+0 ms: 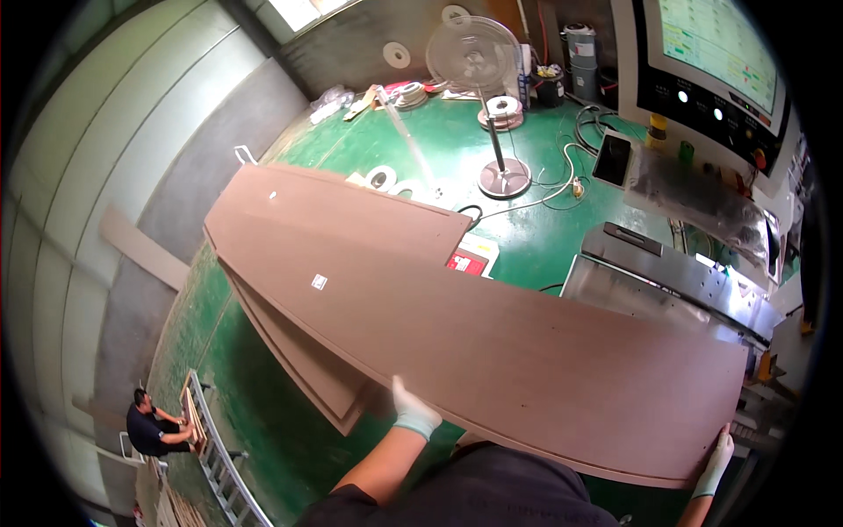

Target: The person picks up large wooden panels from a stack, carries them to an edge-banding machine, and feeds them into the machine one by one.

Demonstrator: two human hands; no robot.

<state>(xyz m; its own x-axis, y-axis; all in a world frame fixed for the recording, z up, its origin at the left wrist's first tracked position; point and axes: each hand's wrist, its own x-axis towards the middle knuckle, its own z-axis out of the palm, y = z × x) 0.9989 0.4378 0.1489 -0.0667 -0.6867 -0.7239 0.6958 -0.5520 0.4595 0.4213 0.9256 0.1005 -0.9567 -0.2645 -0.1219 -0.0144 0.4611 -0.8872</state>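
Observation:
A long brown board stretches across in front of me, its near edge close to my body. My left hand, in a white glove, is closed on the near edge, thumb up and fingers hidden beneath. At the right end, my right hand, also gloved, grips the board's short edge. The board's far left part overlaps more brown boards stacked below it. Small white labels, one of them a square label, lie on the brown surface to the left.
A metal machine bed adjoins the board's right part, below a control panel with a screen. Beyond stand a pedestal fan and rolls of edge banding on the green floor. At lower left, a person works beside a roller conveyor.

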